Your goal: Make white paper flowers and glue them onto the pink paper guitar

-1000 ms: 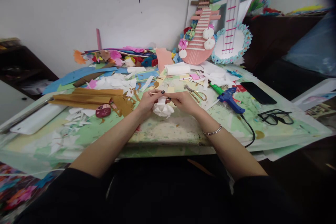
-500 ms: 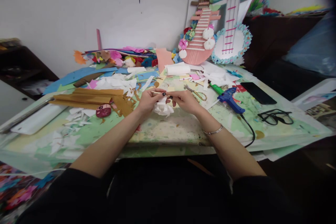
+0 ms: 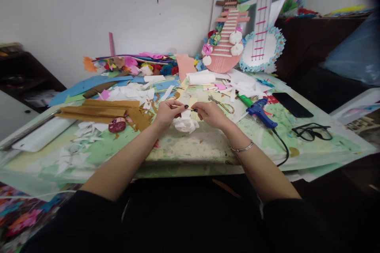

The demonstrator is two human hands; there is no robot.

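Observation:
My left hand and my right hand meet over the middle of the craft table. Both pinch a thin wooden stick held level between them. From the stick hangs a white crumpled paper flower, its lower part resting on the tabletop. My fingers are closed round the stick and the top of the paper. A bracelet sits on my right wrist.
A blue glue gun with a black cord lies right of my hands, scissors behind them, a black phone and black glasses further right. Brown paper strips and scraps lie left. Paper guitar models lean on the wall.
My hands have lifted the stick slightly and shifted a little to the right; the white paper flower hangs a bit lower beneath it.

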